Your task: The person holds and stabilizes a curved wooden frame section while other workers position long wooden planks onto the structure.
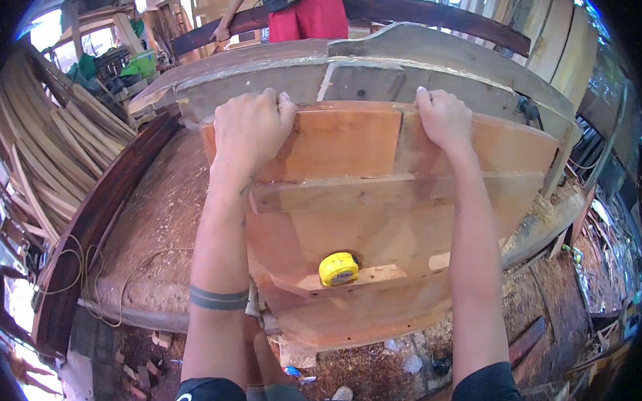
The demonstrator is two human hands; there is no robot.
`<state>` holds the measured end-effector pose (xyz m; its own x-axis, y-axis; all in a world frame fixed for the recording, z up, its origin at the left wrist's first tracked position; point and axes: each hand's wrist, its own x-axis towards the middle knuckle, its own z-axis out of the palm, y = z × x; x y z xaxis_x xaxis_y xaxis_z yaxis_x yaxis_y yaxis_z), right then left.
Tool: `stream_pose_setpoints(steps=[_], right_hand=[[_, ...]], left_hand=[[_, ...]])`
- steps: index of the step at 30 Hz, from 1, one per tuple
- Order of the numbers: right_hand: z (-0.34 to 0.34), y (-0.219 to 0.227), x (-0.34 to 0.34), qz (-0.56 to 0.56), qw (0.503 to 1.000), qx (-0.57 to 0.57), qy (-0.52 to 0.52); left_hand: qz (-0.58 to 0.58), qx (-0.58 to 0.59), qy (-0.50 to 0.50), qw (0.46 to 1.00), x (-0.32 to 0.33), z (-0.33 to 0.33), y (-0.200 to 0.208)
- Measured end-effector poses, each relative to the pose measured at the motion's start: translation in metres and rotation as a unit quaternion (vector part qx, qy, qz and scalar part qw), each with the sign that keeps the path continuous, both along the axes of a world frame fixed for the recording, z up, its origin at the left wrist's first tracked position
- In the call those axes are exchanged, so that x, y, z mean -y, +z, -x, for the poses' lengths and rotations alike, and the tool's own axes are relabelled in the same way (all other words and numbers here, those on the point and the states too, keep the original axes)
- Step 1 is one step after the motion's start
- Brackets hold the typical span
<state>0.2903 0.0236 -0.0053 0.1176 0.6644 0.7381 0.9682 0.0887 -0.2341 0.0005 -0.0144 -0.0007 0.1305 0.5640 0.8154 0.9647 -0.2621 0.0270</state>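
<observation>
A wide orange-brown wooden panel [336,214] with crosspieces stands tilted in front of me. My left hand [250,128] is closed over its top edge, left of the middle. My right hand [446,120] grips the same edge farther right, thumb on the near side and fingers folded over, partly hidden. Both arms are stretched forward. Between my forearms a yellow tape measure [338,269] rests on a lower crosspiece of the panel. Right behind the panel is a larger grey-brown wooden structure [256,79] with a curved top edge.
Beyond, a person in red shorts [307,16] has a hand at a long dark plank [435,19]. Curved boards [38,135] are stacked at left, beside a dark beam [90,234] and a loose cord [122,287]. Offcuts [145,373] and shavings litter the floor.
</observation>
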Motion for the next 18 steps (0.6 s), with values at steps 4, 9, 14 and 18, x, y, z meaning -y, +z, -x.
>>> stream_pose_setpoints(steps=[4,9,14,18], right_hand=[[0.005,0.002,-0.012,-0.008,1.000,-0.002,0.006],[0.002,-0.002,-0.014,-0.018,1.000,0.000,-0.001],[0.002,-0.005,-0.021,-0.042,0.999,0.023,0.000],[0.001,-0.004,-0.022,-0.059,0.998,0.029,-0.009]], left_hand=[[0.028,-0.011,0.013,0.999,-0.015,-0.001,0.003],[0.013,-0.003,0.011,1.000,-0.017,0.000,-0.002],[0.007,-0.010,0.009,1.000,-0.018,0.001,-0.002],[0.018,-0.009,0.010,1.000,-0.016,0.001,-0.001]])
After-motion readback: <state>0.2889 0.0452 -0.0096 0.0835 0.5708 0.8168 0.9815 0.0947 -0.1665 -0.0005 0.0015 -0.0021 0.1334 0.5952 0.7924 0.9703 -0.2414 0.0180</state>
